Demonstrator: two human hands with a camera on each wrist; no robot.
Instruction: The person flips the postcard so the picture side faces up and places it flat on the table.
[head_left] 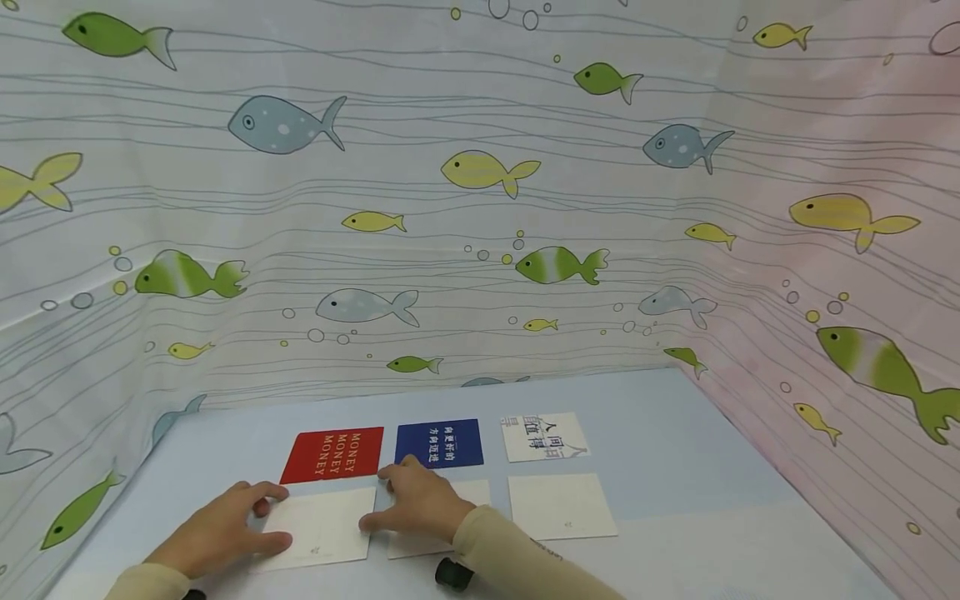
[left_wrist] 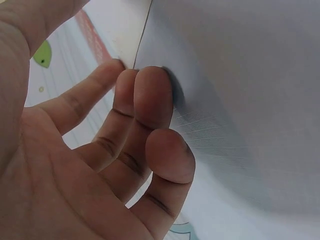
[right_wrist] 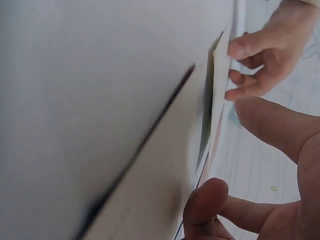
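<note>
"Head view, largest first?"

"Fish-print curtain (head_left: 450,242), pale table (head_left: 675,467), right hand (head_left: 420,504), left hand (head_left: 225,532): thumbs spread from fingers. Between both hands, white card (head_left: 322,525), in front of red card (head_left: 307,454)."

"Extra from wrist views?"

"Left: palm side, fingertips (left_wrist: 152,95) loosely bent, close together. Right: same white card, nearly edge-on, beside left hand."

White, creased sheet (head_left: 420,92) printed with green, yellow and grey-blue fish (head_left: 480,170) lines nine through three o'clock around pale-blue, flat tabletop (head_left: 660,442); pinkish tint at three.

R hand (head_left: 420,504) hides mid. white card (head_left: 412,547) (pt. only).
</note>
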